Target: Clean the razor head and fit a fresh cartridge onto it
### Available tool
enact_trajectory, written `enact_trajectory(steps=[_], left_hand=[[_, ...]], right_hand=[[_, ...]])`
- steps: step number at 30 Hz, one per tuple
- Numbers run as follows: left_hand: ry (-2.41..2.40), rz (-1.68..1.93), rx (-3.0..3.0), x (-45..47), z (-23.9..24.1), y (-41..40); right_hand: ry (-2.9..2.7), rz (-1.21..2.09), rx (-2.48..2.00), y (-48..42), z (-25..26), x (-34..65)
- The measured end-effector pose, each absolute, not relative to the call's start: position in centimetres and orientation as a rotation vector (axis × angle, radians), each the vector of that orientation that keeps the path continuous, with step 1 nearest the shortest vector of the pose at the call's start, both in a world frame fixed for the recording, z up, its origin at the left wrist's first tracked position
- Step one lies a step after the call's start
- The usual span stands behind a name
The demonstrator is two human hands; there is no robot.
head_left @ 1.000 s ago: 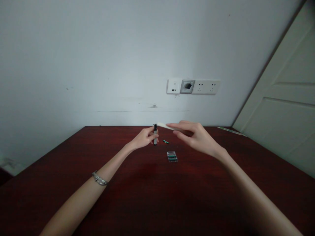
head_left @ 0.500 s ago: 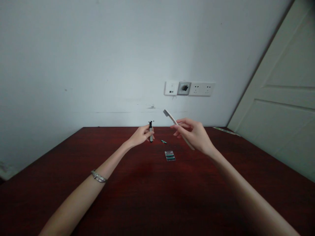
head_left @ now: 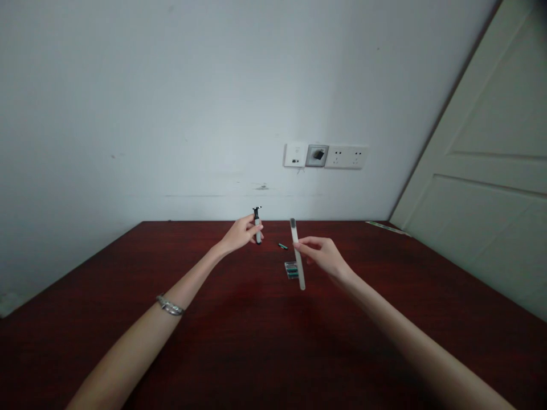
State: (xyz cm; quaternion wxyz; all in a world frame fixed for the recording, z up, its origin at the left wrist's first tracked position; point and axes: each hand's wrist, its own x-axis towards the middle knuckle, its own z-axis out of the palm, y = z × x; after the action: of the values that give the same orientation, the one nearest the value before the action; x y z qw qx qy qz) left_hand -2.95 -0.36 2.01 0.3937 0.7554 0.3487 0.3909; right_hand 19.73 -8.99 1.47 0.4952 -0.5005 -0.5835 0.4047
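Observation:
A grey-and-black razor (head_left: 257, 229) stands nearly upright in my left hand (head_left: 240, 234), its handle pinched between thumb and fingers and its head at the top. My right hand (head_left: 325, 256) pinches a pale toothbrush (head_left: 299, 263) by the middle of its handle. The brush is held above the table, grey bristles at the upper end, facing me. Behind its lower handle, partly hidden, a small clear case (head_left: 291, 270) with green-and-dark pieces lies on the table. A small green-and-black piece, looking like a razor cartridge (head_left: 282, 246), rests between my hands.
The dark red wooden table (head_left: 239, 341) reaches back to a white wall with sockets (head_left: 346, 157). A thin pale strip (head_left: 388, 228) lies at the table's far right edge, near a white panelled door (head_left: 482, 193).
My right hand has come down and slightly left, turning the toothbrush from a slant to nearly upright, now in front of the clear case. My left hand with the razor has barely shifted.

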Motion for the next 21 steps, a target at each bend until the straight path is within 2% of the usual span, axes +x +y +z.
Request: enact_trajectory(steps=[10,21], left_hand=[[0.826,0.950,1.873,-2.7,2.6,-1.1],[0.833,0.962,1.841,-2.5,2.8,-1.4]], right_hand=[[-1.304,1.169,-1.121,-9.1,0.4,18.8],[-1.345,1.055,-1.148,-8.9,0.4,18.0]])
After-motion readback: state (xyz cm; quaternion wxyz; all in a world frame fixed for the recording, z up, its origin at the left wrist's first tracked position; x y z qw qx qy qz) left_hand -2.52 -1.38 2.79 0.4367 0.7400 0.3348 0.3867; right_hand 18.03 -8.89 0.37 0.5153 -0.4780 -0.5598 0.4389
